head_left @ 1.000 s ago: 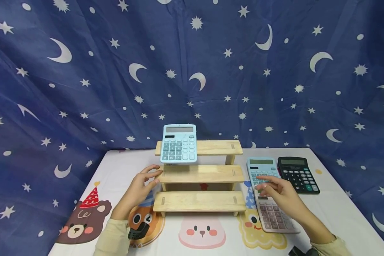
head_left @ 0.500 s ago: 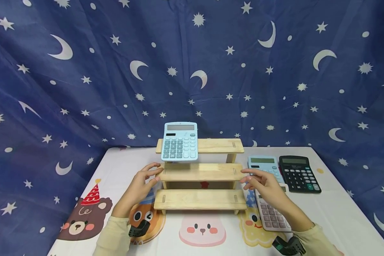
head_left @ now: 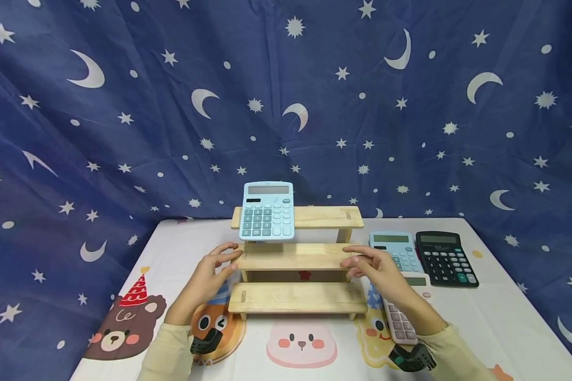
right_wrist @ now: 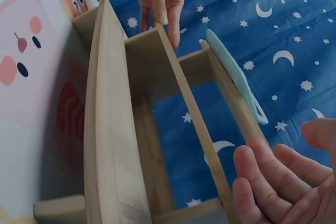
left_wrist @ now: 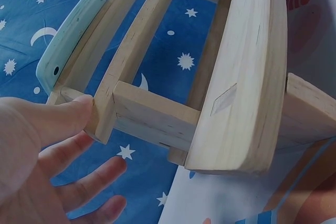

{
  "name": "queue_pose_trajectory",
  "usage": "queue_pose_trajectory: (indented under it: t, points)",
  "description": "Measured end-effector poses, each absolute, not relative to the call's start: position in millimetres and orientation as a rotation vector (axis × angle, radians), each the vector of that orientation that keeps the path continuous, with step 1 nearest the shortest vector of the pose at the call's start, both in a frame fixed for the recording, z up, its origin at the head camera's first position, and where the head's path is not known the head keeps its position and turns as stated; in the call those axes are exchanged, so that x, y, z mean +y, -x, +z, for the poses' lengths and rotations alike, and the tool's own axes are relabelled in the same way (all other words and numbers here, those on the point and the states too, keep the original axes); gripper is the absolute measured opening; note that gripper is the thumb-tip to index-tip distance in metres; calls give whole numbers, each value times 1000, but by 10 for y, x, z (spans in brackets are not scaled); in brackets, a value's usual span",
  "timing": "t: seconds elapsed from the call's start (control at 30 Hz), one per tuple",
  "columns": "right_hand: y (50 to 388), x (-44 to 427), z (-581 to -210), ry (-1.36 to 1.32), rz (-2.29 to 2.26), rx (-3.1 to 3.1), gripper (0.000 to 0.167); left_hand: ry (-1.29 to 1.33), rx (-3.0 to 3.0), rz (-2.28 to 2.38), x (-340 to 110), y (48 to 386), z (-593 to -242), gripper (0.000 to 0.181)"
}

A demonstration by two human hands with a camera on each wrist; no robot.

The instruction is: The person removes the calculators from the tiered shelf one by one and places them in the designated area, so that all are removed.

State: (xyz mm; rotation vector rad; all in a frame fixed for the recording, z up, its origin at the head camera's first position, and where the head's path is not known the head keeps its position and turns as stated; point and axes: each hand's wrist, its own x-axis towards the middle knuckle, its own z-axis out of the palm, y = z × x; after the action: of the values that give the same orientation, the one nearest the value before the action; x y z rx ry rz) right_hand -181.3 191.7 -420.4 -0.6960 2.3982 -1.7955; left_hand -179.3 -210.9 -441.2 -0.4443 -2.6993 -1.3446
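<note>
A three-tier wooden display stand (head_left: 297, 298) is at the middle of the table. On its top tier a light blue calculator (head_left: 267, 211) leans upright. My left hand (head_left: 209, 278) pinches the left end of the middle tier between thumb (left_wrist: 68, 116) and index finger; the other fingers are spread apart. My right hand (head_left: 376, 270) is at the right end of that tier, its fingers (right_wrist: 286, 174) loosely bent with nothing between them. Whether they touch the wood I cannot tell. Under the right forearm lies a pinkish calculator (head_left: 400, 323), partly hidden.
Right of the stand a second light blue calculator (head_left: 391, 241) and a black calculator (head_left: 445, 259) lie side by side. A white cloth with cartoon animals (head_left: 301, 344) covers the table. A dark blue curtain (head_left: 286, 106) with stars and moons hangs behind.
My right hand has moved left from above the calculators to the right end of the stand's middle tier. The left hand has stayed at the left end.
</note>
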Motion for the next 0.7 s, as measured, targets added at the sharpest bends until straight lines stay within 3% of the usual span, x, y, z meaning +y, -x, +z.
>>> queue_pose_trajectory:
  t: [0.7]
  points:
    - [1931,1427,-4175,649,-1881,2249,41,462,-2690,-1316,-2111,1793,-4403,34]
